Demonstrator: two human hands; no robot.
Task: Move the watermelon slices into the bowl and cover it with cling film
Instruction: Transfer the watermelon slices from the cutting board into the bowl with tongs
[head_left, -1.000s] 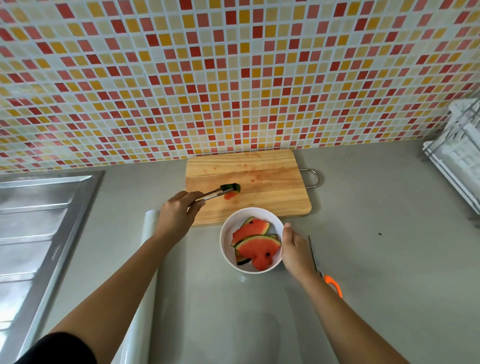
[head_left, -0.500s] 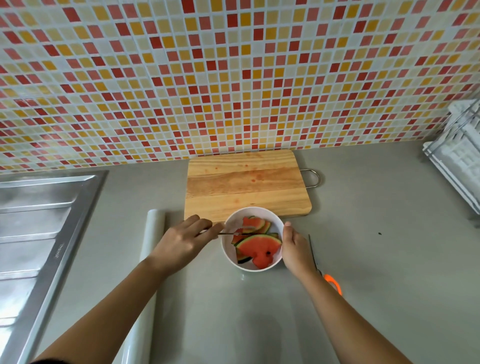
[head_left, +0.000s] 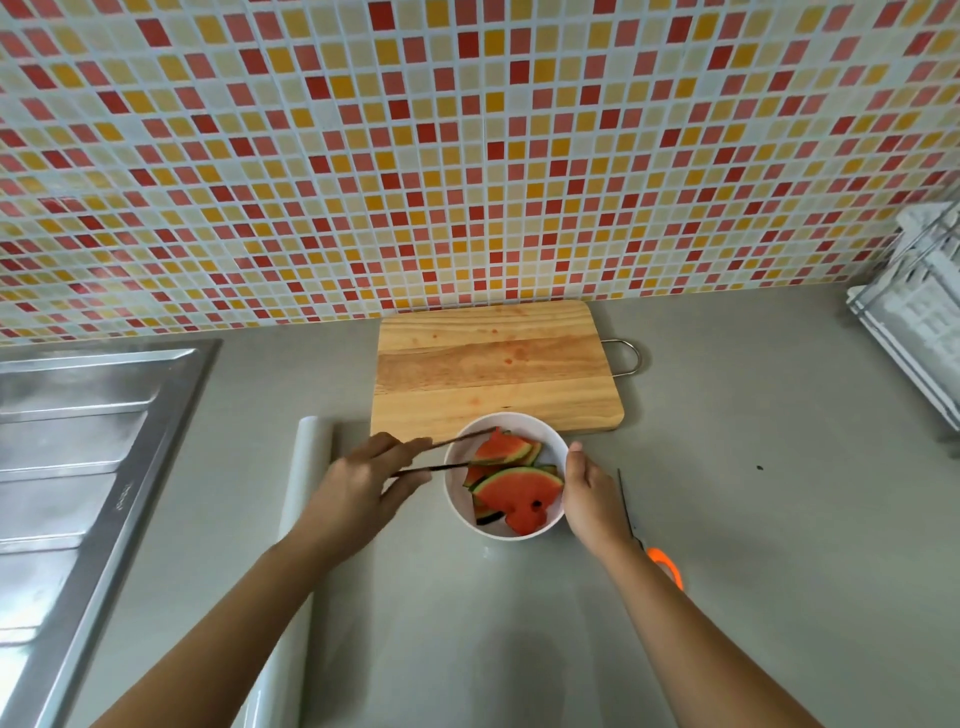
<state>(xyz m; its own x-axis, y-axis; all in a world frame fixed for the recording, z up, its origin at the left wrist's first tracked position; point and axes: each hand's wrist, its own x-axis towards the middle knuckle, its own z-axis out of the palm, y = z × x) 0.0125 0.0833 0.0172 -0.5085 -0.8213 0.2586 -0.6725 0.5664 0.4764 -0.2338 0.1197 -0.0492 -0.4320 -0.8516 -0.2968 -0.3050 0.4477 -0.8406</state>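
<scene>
**Watermelon in the bowl, tongs parted above it**

The left hand (head_left: 363, 483) grips a pair of thin metal tongs (head_left: 447, 454) by the handle end, with the fingers curled around them. The two arms of the tongs are spread apart and hold nothing. The upper tip reaches over the far rim of the white bowl (head_left: 460, 519), and the lower tip lies beside the nearest slice.

The right hand (head_left: 592, 493) cups the bowl's right side. Its fingers wrap the outer wall and the thumb rests up at the rim.

The watermelon slices (head_left: 519, 493) lie inside the bowl, overlapping, red flesh up and green rind showing along the edges. A dark seed shows on the front one. The bowl stands on the grey countertop (head_left: 753, 519), just in front of the wooden cutting board (head_left: 498, 369). From where I stand, its far rim overlaps the board's near edge. Faint red juice marks stain the board, and a metal loop handle sticks out from its right end.

The cling film roll (head_left: 309, 467) lies lengthwise on the counter to the left, partly under the left forearm. Scissors with an orange handle (head_left: 667, 564) lie just right of the right wrist, blade pointing towards the wall. A steel sink drainer (head_left: 78, 441) sits far left and a white dish rack (head_left: 924, 322) far right, beneath the red, orange and cream mosaic tiles (head_left: 467, 156).
</scene>
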